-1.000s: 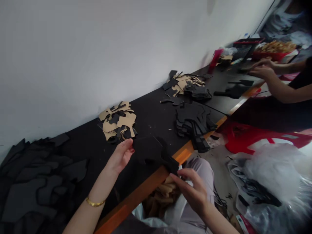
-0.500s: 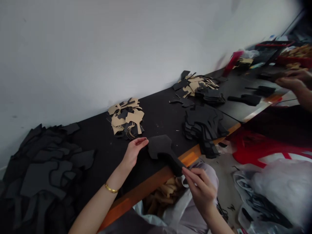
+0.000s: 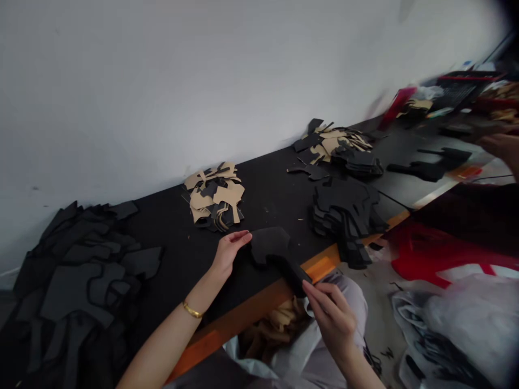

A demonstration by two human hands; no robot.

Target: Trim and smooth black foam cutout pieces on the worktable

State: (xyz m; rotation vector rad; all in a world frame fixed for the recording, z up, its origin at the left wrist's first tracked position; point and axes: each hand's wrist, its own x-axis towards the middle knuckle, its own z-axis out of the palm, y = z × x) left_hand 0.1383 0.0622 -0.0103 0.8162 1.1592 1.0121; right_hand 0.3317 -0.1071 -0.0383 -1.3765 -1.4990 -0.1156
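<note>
A black flat piece (image 3: 271, 241) with a wide head and a narrow handle is held over the table's front edge. My left hand (image 3: 227, 252) pinches the left corner of its wide end. At the handle's lower end, the fingers of my right hand (image 3: 334, 312) are closed on it. Behind my left hand lies a pile of tan and black cut pieces (image 3: 227, 194). Right of the held piece is a stack of black pieces (image 3: 344, 202).
A large heap of black pieces (image 3: 77, 286) covers the table's left part. Another tan and black pile (image 3: 332, 141) lies near the wall. Another person's hand (image 3: 503, 147) is at the far right. Below the edge sits a bag of tan scraps (image 3: 279, 324).
The view has shifted slightly, so the table's contents appear a little farther right. Both my hands keep hold of the black piece. The other person's hand has moved towards the right edge.
</note>
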